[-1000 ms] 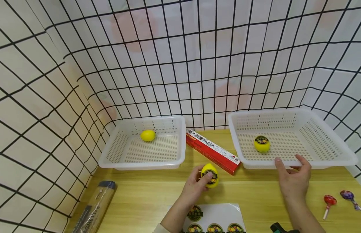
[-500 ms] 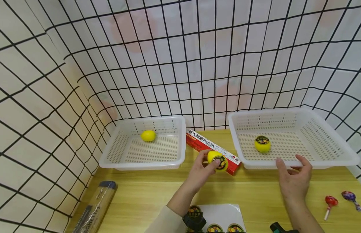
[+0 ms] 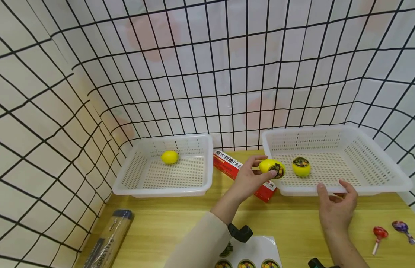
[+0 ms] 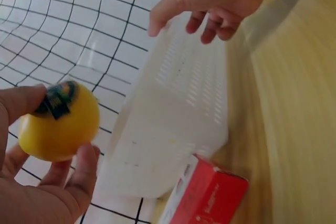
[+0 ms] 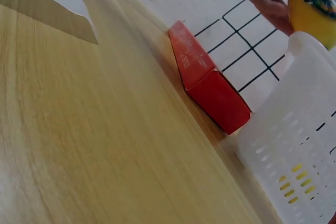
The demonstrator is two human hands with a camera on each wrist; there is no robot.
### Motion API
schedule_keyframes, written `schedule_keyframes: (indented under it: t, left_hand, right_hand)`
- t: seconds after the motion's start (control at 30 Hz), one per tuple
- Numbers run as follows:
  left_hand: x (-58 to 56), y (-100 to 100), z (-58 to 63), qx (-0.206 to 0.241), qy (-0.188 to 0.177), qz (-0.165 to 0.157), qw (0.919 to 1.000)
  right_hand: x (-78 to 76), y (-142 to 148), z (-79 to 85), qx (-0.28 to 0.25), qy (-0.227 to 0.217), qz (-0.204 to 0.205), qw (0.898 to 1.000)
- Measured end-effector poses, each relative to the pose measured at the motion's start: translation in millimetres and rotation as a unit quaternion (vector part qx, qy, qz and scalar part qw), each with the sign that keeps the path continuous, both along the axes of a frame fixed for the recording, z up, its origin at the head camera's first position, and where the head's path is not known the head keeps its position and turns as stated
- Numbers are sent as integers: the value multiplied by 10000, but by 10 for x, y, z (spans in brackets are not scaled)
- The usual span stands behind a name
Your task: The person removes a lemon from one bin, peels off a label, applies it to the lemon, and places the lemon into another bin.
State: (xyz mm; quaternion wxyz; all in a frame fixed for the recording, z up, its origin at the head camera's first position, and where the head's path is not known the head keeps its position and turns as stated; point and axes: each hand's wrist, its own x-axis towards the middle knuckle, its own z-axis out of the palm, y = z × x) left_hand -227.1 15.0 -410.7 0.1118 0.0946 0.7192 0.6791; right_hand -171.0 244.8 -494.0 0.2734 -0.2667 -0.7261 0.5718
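Observation:
My left hand (image 3: 249, 178) holds a lemon (image 3: 271, 168) between thumb and fingers, above the left rim of the right-hand white plastic basket (image 3: 388, 163). A dark round sticker with a fruit picture shows on this lemon, below my thumb. Inside that basket lies a second lemon (image 3: 301, 167), also with a dark sticker. My right hand (image 3: 338, 210) grips the basket's front rim, thumb and index finger over the edge, the other fingers curled in front. In the left wrist view, the held lemon (image 4: 63, 121) is apart from the basket wall (image 4: 184, 87).
A red pasta box (image 3: 224, 165) lies between the baskets, partly behind my left arm. The left basket (image 3: 175, 192) holds a plain lemon (image 3: 169, 157). A sticker sheet (image 3: 257, 247), a spaghetti pack (image 3: 110, 238) and two lollipops (image 3: 380, 233) lie in front. Grid-patterned cloth (image 3: 227, 74) surrounds the table.
My left hand has carried the lemon from near the sticker sheet up and right, past the pasta box, to the right basket's edge. My right hand has stayed at the rim.

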Motion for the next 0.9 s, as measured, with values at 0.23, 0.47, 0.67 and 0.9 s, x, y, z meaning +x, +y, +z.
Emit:
schedule_keyframes:
  t: [0.23,0.47,0.67,0.9]
  left_hand:
    - [-185,169,43,-727,267,-173,9968]
    - [-306,327,67,-1341,609,-363,9884]
    - [-368,457,58,-2480,1315,-300,9593]
    - [-467,552,-20,-3859,2258,-488,8932]
  right_hand:
    - [-10,-17,-16,93,146,-105,9998]
    - [-11,-11,-23,-4,81,-75,9999]
    - [-18,-18,-38,57,89,-96,9999]
    - [-21,-7,-69,143,95,-114,9998]
